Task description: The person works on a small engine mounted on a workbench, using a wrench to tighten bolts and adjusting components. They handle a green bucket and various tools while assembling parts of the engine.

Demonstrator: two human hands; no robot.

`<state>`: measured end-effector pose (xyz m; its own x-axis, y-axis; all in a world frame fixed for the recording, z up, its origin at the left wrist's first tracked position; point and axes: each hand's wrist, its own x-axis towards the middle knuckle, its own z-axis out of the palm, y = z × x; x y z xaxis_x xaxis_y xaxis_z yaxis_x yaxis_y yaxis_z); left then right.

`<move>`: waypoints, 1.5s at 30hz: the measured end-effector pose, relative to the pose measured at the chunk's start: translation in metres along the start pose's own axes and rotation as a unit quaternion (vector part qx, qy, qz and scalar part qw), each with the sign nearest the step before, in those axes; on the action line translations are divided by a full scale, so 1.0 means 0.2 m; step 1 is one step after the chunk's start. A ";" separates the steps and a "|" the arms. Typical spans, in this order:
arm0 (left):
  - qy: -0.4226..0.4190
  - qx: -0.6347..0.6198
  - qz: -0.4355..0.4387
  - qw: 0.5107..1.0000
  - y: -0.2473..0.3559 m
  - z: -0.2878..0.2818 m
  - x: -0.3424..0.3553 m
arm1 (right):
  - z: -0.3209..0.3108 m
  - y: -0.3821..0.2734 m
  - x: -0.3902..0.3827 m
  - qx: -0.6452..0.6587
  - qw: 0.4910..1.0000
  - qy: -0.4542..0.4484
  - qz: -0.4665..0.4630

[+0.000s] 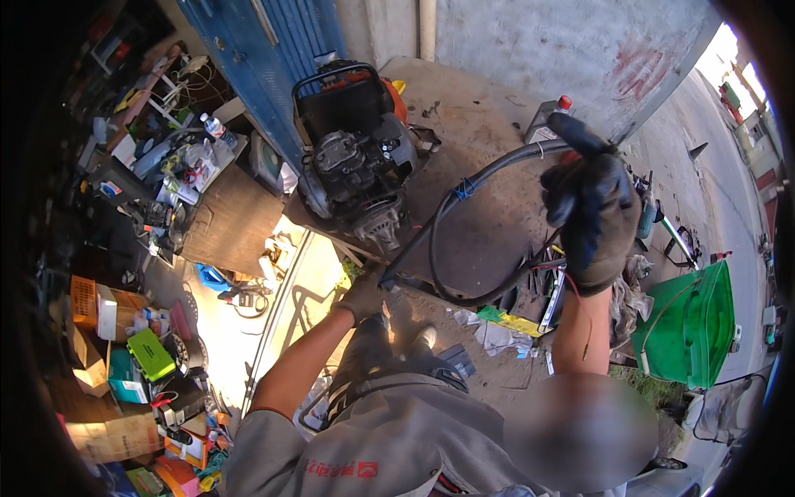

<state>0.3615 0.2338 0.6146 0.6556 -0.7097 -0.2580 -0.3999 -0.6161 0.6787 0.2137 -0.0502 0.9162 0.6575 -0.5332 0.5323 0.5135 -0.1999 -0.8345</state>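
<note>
A thick black cable [495,171] arcs over the dark worktop, with a blue tie and a white tie around it. Its lower loop hangs past the worktop's near edge. My left hand [362,300], in a worn glove, is closed around the cable's lower left end, below the engine. My right hand [592,207], in a dark-stained glove, is raised at the right with its fingers curled. The cable's upper end runs in between its thumb and fingers. A thin red wire [586,319] dangles in front of my right forearm.
A black-framed engine unit [356,153] stands on the worktop [489,240] by a blue door [273,66]. Hand tools [542,302] lie at the worktop's right edge. A green bin [687,327] stands right; a cluttered bench [232,215] and boxes [108,364] fill the left.
</note>
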 end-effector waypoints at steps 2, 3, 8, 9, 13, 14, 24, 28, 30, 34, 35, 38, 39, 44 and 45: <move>0.005 0.007 0.003 1.000 -0.09 0.04 0.09 | 0.06 0.19 -0.12 0.046 0.997 0.002 0.065; 0.010 0.009 -0.007 1.000 -0.16 0.04 0.12 | 0.10 0.29 -0.19 0.047 0.993 -0.001 0.107; 0.004 0.048 -0.033 0.998 -0.15 -0.11 0.15 | 0.30 0.64 -0.40 0.131 0.955 -0.046 0.260; 0.006 0.061 -0.045 0.997 -0.15 -0.12 0.15 | 0.33 0.68 -0.40 0.145 0.943 -0.046 0.294; 0.007 0.127 -0.102 0.987 -0.24 -0.10 0.19 | 0.39 0.84 -0.36 0.079 0.932 -0.026 0.353; 0.006 0.146 -0.115 0.982 -0.30 -0.08 0.20 | 0.39 0.88 -0.35 0.047 0.933 -0.021 0.357; 0.077 0.033 0.002 0.996 -0.26 0.04 0.25 | -0.27 0.80 -0.56 -0.473 0.844 0.227 0.114; 0.069 0.061 0.009 0.996 -0.22 0.04 0.35 | -1.13 0.80 -1.22 -0.656 0.494 0.466 0.328; 0.037 0.022 -0.060 0.997 -0.22 -0.02 0.31 | -1.12 0.83 -1.26 -0.544 0.536 0.467 0.446; 0.040 -0.009 -0.069 0.997 -0.36 -0.04 0.28 | -1.24 0.93 -1.35 -0.565 0.557 0.469 0.389; 0.031 -0.022 -0.079 0.996 -0.40 -0.02 0.29 | -1.27 0.92 -1.33 -0.557 0.568 0.474 0.377; 0.023 -0.022 -0.115 0.993 -0.26 -0.05 0.28 | -1.27 0.83 -1.29 -0.511 0.593 0.483 0.392; 0.031 -0.004 -0.123 0.992 -0.21 -0.05 0.28 | -1.24 0.79 -1.26 -0.486 0.593 0.484 0.421; 0.048 -0.098 -0.159 0.981 -0.27 -0.01 0.27 | -0.93 0.82 -1.43 -0.551 0.738 0.363 0.141; 0.039 -0.112 -0.173 0.978 -0.32 0.00 0.26 | -0.72 0.78 -1.44 -0.485 0.788 0.329 0.188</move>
<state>0.4208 0.2369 0.5586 0.7768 -0.4391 -0.4514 -0.0012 -0.7177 0.6963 0.0250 -0.0462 0.6126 0.0697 -0.9516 0.2994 -0.5223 -0.2905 -0.8017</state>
